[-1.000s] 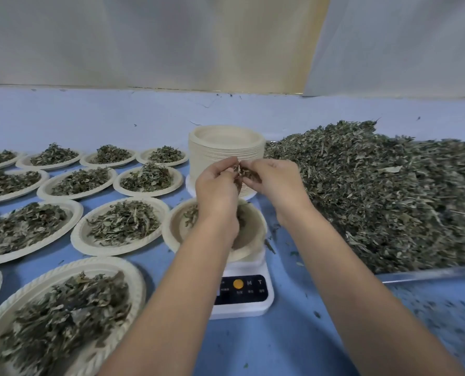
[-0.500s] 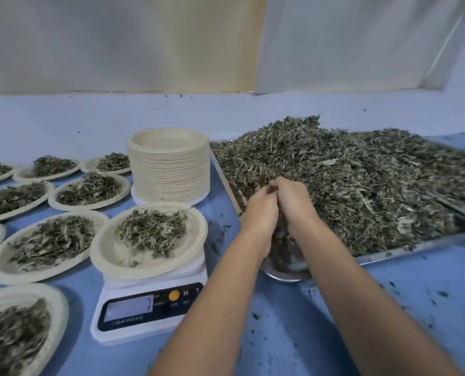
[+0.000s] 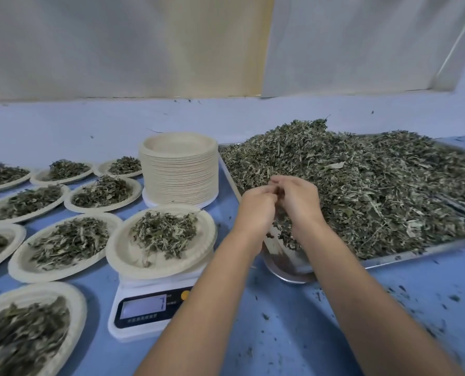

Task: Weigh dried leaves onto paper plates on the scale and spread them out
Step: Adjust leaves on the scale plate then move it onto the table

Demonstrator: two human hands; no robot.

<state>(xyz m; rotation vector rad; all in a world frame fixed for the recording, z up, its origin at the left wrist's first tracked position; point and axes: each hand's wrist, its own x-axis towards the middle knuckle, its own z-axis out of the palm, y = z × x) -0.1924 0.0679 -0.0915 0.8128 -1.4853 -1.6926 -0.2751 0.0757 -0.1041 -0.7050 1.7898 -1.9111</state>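
A paper plate (image 3: 133,256) holding a small heap of dried leaves (image 3: 164,231) sits on the white digital scale (image 3: 150,310), whose display shows a 7. To its right lies a metal tray (image 3: 415,252) piled with loose dried leaves (image 3: 361,185). My left hand (image 3: 255,210) and my right hand (image 3: 299,202) are together over the tray's near left corner, fingers curled and touching, pinching a few dried leaves between them. What lies under the palms is hidden.
A tall stack of empty paper plates (image 3: 179,169) stands behind the scale. Several filled plates (image 3: 63,242) cover the blue table (image 3: 293,335) to the left. A second tray edge (image 3: 459,207) shows at far right. Leaf crumbs dot the table near the tray.
Both hands moved from above the plate on the scale rightward to the tray corner. In the last half second they lifted slightly there, fingers still together.
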